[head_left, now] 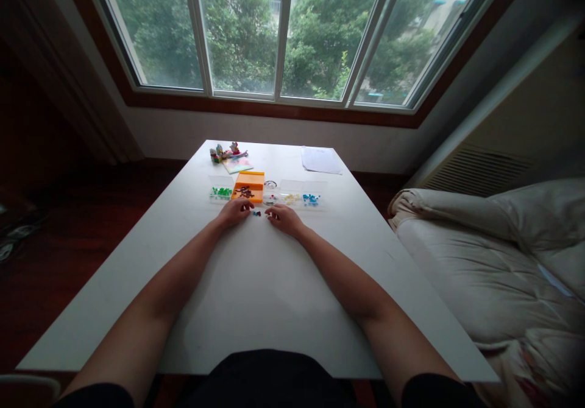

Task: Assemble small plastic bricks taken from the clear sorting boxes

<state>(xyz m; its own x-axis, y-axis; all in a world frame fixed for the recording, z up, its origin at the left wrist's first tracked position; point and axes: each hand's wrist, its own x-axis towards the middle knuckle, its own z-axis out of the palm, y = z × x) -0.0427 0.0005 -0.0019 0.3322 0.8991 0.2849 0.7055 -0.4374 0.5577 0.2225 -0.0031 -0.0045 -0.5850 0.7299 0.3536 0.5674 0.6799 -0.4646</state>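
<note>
My left hand (234, 211) rests on the white table in front of the orange box, its fingers bent and slightly apart, with nothing visible in them. Opposite it, my right hand (284, 218) has its fingers curled together at the tips; a tiny piece seems to be there, too small to name. Between the hands lie a few small dark and blue building-brick-like pieces (256, 214). Just beyond my left fingers is the open orange box (249, 178), with brown pieces (245, 192) inside.
Green pieces (222, 192) lie in a clear box on the left. Yellow pieces (291, 198) and blue pieces (311, 200) fill clear compartments on the right. Farther back are colourful small figures (218, 153), a patterned booklet (238, 164) and white paper (321, 159). A pale sofa (479, 262) stands right of the table (256, 298).
</note>
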